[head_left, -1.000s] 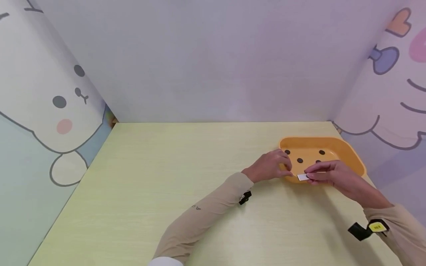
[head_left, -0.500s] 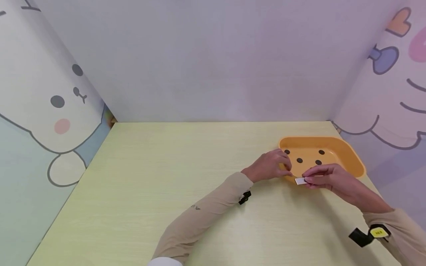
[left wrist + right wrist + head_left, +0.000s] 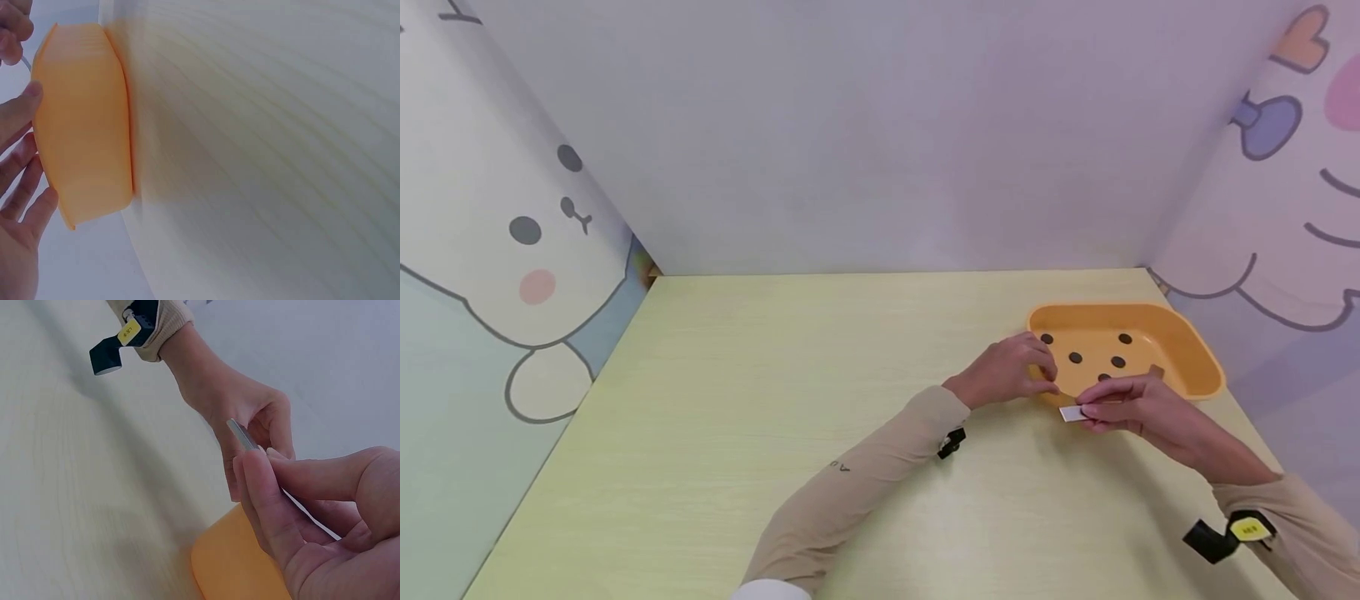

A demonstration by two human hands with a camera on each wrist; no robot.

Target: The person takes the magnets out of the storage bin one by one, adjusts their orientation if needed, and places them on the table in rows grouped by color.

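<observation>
My left hand [image 3: 1007,369] holds the left rim of an orange plastic basin [image 3: 1198,358]. In the left wrist view its fingertips [image 3: 42,203] and thumb touch the rim of the basin [image 3: 84,125]. Over the basin's near side, my right hand [image 3: 1150,417] pinches a small flat strip [image 3: 1072,413] by one end. The strip shows a white face in the head view and a thin metallic-looking edge [image 3: 242,434] in the right wrist view. Its other end is hidden by the fingers, and I cannot tell its kind.
Several dark round spots [image 3: 1075,357] show on the basin's floor. A small brown piece [image 3: 1156,371] shows inside, partly behind the right hand. The basin stands on a pale wooden table [image 3: 820,358] near its back right corner. Walls [image 3: 880,142] rise behind and at both sides.
My right hand has moved slightly down and left with the strip, baring another dark spot and the brown piece in the basin. The left hand stays at the rim.
</observation>
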